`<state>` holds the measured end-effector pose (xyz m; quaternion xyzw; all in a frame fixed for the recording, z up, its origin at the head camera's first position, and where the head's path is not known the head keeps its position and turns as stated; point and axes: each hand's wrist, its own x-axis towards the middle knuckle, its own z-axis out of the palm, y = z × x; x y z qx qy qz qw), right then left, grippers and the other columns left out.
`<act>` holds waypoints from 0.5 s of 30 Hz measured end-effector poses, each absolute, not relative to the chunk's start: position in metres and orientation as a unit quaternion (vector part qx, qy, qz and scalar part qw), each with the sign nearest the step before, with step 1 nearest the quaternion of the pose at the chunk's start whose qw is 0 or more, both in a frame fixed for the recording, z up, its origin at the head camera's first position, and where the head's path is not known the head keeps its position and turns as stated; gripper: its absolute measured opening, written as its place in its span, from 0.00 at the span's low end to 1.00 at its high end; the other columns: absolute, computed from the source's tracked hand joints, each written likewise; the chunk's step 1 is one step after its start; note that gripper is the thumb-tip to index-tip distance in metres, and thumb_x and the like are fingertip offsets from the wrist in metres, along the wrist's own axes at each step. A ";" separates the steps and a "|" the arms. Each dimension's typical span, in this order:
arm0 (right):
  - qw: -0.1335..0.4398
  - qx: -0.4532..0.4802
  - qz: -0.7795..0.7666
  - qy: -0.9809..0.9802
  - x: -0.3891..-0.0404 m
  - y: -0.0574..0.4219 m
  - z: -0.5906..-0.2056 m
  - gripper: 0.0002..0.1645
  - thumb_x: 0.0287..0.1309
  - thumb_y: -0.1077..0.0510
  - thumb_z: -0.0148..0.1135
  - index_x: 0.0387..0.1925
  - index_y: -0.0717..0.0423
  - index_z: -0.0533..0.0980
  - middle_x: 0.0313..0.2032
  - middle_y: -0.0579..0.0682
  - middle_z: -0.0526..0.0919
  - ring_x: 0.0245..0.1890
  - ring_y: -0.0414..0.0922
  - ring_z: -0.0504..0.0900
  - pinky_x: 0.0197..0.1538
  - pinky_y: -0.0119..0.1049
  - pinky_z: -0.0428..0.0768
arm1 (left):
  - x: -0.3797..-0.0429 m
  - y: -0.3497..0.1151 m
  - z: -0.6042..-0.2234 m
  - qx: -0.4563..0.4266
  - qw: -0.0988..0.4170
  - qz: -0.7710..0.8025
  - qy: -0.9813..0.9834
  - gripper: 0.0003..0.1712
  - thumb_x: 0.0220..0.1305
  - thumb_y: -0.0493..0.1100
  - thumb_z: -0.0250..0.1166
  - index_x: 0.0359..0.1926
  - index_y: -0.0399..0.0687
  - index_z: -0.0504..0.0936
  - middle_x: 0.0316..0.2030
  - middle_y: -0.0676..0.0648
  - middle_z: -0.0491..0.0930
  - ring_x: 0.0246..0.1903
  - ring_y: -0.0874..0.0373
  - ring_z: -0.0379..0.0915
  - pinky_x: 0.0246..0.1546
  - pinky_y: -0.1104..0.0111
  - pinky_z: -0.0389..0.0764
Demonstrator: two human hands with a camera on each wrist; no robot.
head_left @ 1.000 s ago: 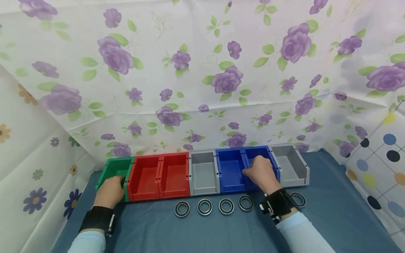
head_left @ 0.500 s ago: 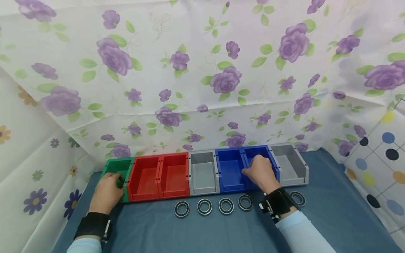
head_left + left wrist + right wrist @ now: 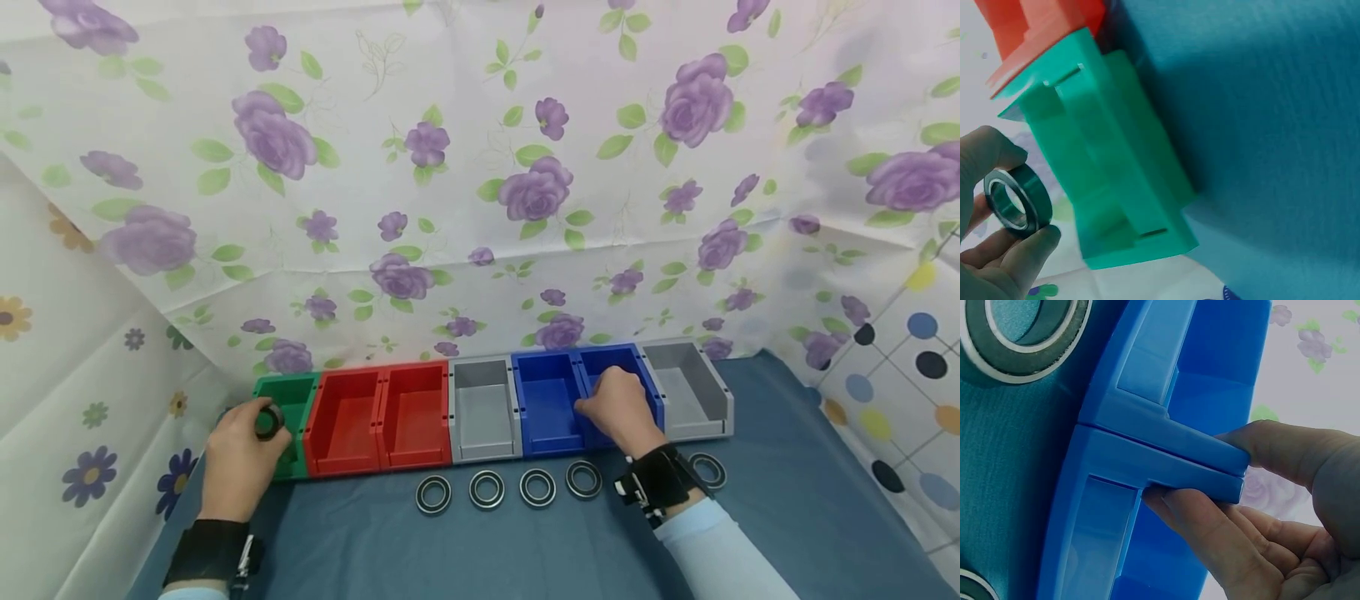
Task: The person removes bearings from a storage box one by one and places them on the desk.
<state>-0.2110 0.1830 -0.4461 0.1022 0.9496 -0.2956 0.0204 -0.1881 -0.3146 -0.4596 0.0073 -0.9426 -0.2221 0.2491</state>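
Note:
My left hand (image 3: 242, 457) pinches a ball bearing (image 3: 1036, 195) between thumb and fingers, the ring tilted on edge. It is held up at the left side of the green bin (image 3: 288, 382), overlapping that bin in the head view. My right hand (image 3: 621, 408) grips the adjoining side walls of the left blue bin (image 3: 547, 400) and the right blue bin (image 3: 603, 360). In the right wrist view, the thumb lies on one side of the paired walls (image 3: 1191, 453) and the fingers on the other.
In front of the bins, several bearings (image 3: 447, 495) lie flat in a row on the blue cloth (image 3: 450, 558). Another bearing (image 3: 722, 473) sits beside my right wrist. Two red bins (image 3: 345, 417), a middle grey bin (image 3: 482, 412) and a right grey bin (image 3: 682, 396) complete the line before the floral backdrop.
My left hand has risen out of the green bin and shifted left, bringing the bearing into sight. The right hand has stayed on the blue bin walls.

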 end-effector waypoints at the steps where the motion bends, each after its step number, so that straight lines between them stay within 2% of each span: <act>1: 0.021 0.102 -0.295 0.950 -0.211 0.183 -0.446 0.27 0.47 0.50 0.69 0.09 0.51 0.61 0.11 0.43 0.53 0.09 0.40 0.59 0.14 0.31 0.59 | -0.187 -0.314 -0.458 0.010 0.259 -0.226 -0.939 0.27 0.51 0.40 0.67 0.55 0.41 0.74 0.50 0.37 0.72 0.47 0.42 0.69 0.42 0.48 0.74; 9: 0.023 0.103 -0.293 0.950 -0.211 0.183 -0.446 0.28 0.47 0.50 0.69 0.09 0.51 0.60 0.11 0.43 0.54 0.09 0.40 0.60 0.14 0.31 0.59 | -0.179 -0.302 -0.443 -0.014 0.348 -0.240 -0.906 0.28 0.47 0.38 0.70 0.53 0.44 0.77 0.50 0.41 0.74 0.46 0.46 0.72 0.39 0.52 0.76; 15: 0.023 0.104 -0.293 0.950 -0.211 0.182 -0.445 0.26 0.47 0.51 0.69 0.10 0.52 0.62 0.11 0.43 0.55 0.10 0.42 0.64 0.14 0.31 0.61 | -0.174 -0.290 -0.438 -0.060 0.383 -0.234 -0.891 0.31 0.47 0.40 0.71 0.56 0.47 0.76 0.53 0.45 0.74 0.47 0.51 0.73 0.38 0.59 0.77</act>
